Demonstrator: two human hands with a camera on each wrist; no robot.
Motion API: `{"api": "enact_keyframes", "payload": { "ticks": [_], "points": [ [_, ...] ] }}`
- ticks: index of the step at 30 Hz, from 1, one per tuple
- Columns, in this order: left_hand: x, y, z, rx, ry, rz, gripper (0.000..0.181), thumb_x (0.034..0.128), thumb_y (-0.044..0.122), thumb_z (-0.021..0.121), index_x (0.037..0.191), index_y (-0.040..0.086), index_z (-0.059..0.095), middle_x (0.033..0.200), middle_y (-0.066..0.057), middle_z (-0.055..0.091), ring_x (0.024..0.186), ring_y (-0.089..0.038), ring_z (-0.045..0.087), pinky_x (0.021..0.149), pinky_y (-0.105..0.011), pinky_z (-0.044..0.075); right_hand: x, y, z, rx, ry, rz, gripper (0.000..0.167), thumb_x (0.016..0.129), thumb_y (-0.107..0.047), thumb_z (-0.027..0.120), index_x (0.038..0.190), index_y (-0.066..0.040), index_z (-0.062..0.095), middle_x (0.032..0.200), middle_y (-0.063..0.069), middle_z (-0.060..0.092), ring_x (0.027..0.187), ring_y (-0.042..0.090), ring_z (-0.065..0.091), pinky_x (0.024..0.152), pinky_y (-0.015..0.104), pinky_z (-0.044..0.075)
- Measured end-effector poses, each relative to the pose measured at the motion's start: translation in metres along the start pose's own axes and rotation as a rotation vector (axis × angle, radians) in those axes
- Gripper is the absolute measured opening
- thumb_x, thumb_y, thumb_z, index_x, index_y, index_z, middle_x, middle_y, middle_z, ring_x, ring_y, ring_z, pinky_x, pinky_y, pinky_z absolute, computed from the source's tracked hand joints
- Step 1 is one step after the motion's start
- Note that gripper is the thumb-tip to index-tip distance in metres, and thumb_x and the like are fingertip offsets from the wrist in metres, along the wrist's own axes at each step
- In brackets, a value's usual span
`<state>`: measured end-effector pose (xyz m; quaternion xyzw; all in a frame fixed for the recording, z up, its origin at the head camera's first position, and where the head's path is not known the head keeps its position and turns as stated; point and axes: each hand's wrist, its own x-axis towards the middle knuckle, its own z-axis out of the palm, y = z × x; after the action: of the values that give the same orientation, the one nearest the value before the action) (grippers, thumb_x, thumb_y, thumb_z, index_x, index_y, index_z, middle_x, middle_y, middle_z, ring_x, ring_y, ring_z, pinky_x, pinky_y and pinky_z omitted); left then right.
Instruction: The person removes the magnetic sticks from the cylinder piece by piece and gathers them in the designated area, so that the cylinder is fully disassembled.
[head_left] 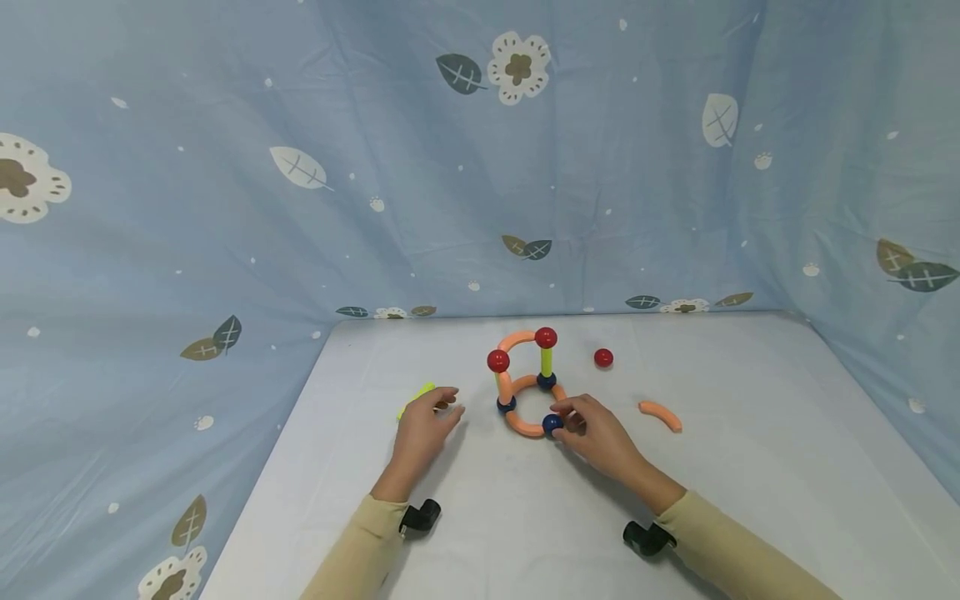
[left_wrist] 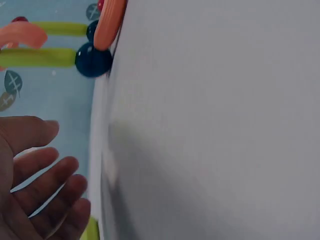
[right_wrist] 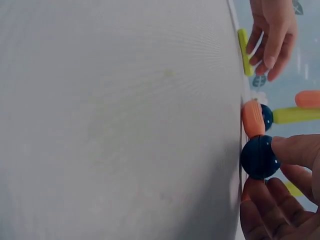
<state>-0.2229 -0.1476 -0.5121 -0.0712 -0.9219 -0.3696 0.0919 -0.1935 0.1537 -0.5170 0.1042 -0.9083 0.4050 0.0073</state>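
Observation:
A small frame of rods and balls stands on the table. Its base is a ring of curved orange rods joined by blue balls. Upright green rods carry red balls, with an orange curved rod bridging them at the top. Another orange curved rod slopes down from the left red ball. My right hand pinches the front blue ball between thumb and fingers. Left of the frame, my left hand holds nothing, its fingers relaxed beside a loose green rod that it partly hides.
A loose red ball lies behind and right of the frame. Farther right is a loose curved orange rod. A patterned blue cloth hangs behind the white tabletop.

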Motion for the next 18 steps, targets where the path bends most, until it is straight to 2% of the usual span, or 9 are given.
{"api": "enact_keyframes", "payload": {
  "ticks": [3, 8, 11, 18],
  "points": [
    [0.004, 0.005, 0.011, -0.073, -0.078, -0.028, 0.034, 0.0924, 0.023, 0.077, 0.124, 0.010, 0.072, 0.109, -0.002, 0.073, 0.100, -0.018, 0.067, 0.086, -0.037, 0.057, 0.000, -0.001, 0.002, -0.001, 0.005, -0.032, 0.034, 0.087, -0.013, 0.082, 0.119, -0.014, 0.072, 0.108, -0.001, 0.063, 0.093, 0.012, 0.062, 0.084, 0.032, 0.057],
    [0.011, 0.012, 0.028, -0.102, -0.157, -0.005, 0.033, 0.0938, 0.025, 0.075, 0.124, 0.012, 0.072, 0.109, 0.000, 0.073, 0.099, -0.014, 0.067, 0.086, -0.033, 0.057, 0.001, -0.002, 0.003, 0.004, 0.006, -0.072, 0.029, 0.088, -0.011, 0.081, 0.116, -0.013, 0.073, 0.108, 0.000, 0.064, 0.091, 0.012, 0.061, 0.082, 0.031, 0.057],
    [0.014, 0.015, 0.035, -0.108, -0.172, 0.015, 0.032, 0.0945, 0.025, 0.075, 0.124, 0.012, 0.072, 0.109, 0.001, 0.073, 0.098, -0.014, 0.068, 0.085, -0.033, 0.057, 0.002, -0.003, 0.004, -0.002, 0.001, -0.066, 0.027, 0.088, -0.010, 0.080, 0.114, -0.013, 0.074, 0.107, -0.001, 0.064, 0.090, 0.011, 0.060, 0.081, 0.031, 0.056],
    [0.020, 0.023, 0.043, -0.104, -0.192, 0.014, 0.031, 0.0937, 0.026, 0.076, 0.122, 0.015, 0.072, 0.108, 0.004, 0.073, 0.094, -0.012, 0.067, 0.079, -0.030, 0.057, 0.002, -0.002, 0.004, -0.025, -0.007, -0.044, 0.026, 0.088, -0.012, 0.080, 0.113, -0.015, 0.073, 0.107, -0.002, 0.063, 0.091, 0.010, 0.059, 0.082, 0.031, 0.056]
  ]
}}
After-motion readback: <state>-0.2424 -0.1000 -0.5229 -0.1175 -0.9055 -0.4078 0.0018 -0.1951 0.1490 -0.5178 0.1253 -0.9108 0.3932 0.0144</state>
